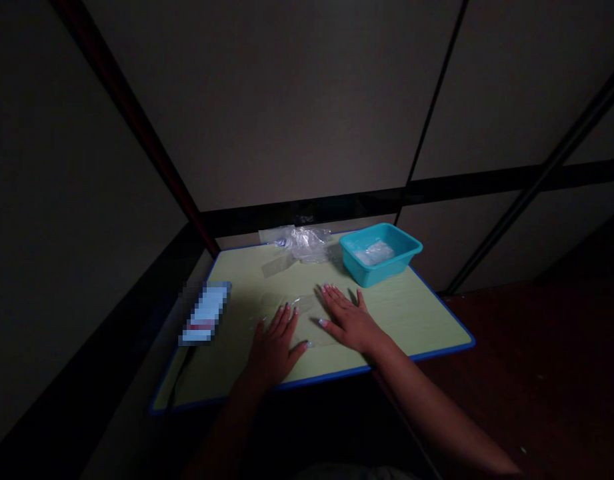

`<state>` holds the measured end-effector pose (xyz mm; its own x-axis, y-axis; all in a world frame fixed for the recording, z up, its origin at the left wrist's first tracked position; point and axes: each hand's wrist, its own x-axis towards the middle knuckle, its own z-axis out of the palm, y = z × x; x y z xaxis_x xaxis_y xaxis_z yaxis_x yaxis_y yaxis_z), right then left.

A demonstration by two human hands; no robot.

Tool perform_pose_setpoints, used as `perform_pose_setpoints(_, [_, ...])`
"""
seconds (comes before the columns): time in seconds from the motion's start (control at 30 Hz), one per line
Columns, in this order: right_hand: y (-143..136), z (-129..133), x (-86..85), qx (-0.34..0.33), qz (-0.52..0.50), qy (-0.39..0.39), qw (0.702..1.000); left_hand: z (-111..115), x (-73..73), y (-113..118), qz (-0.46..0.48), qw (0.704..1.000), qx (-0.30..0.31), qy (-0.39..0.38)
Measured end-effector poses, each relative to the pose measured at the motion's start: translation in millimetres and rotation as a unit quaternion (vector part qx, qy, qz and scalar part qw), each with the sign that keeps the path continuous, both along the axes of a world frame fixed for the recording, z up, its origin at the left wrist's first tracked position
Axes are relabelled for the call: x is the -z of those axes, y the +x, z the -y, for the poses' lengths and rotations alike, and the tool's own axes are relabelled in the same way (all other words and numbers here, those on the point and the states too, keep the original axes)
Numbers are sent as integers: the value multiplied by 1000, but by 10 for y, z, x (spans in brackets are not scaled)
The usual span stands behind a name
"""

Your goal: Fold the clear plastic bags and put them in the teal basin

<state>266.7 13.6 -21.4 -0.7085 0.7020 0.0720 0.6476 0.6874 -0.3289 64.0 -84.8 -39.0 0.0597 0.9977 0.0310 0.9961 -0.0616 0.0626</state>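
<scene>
A clear plastic bag (309, 320) lies flat on the pale yellow table (227, 360), between and under my hands. My left hand (274, 347) rests with its fingers apart at the bag's left side. On the right side my right hand (349, 320) lies spread, fingertips pointing up and left. Neither hand grips anything. Behind them is a loose pile of crumpled clear bags (307, 243). A turquoise basket (381, 272) stands at the back right, with a folded clear packet (377, 252) inside.
A blurred-out bright phone-like object (207, 313) lies by the table's left edge, with a dark cord running below it. Blue trim borders the table. A panelled wall (307, 133) rises directly behind it.
</scene>
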Motion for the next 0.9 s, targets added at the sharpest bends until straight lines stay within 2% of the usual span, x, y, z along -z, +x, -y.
perform_pose_setpoints(0.13, [130, 142, 9, -41, 10, 2, 999, 25, 11, -2, -9, 1000, -28, 8])
perform_pose_setpoints(0.27, [327, 285, 54, -53, 12, -1, 999, 99, 5, -11, -15, 998, -34, 58])
perform_pose_setpoints(0.33, [434, 347, 48, -55, 7, 2, 998, 179, -20, -39, -10, 996, -6, 91])
perform_pose_setpoints(0.4, [533, 408, 22, -72, 5, -5, 997, 292, -48, -88, 7, 993, 50, 108])
perform_pose_setpoints(0.47, [612, 464, -12, -94, 3, -12, 995, 421, -64, -147, 30, 989, 106, 102])
perform_pose_setpoints(0.53, [661, 509, -41, -114, 1, -15, 993, 536, -61, -200, 50, 986, 136, 83])
perform_pose_setpoints(0.67, [675, 548, -66, -144, -6, -17, 989, 642, -25, -262, 64, 988, 130, 62])
perform_pose_setpoints(0.9, [571, 563, -68, -167, -33, -6, 985, 595, -5, -262, 77, 988, 130, 45])
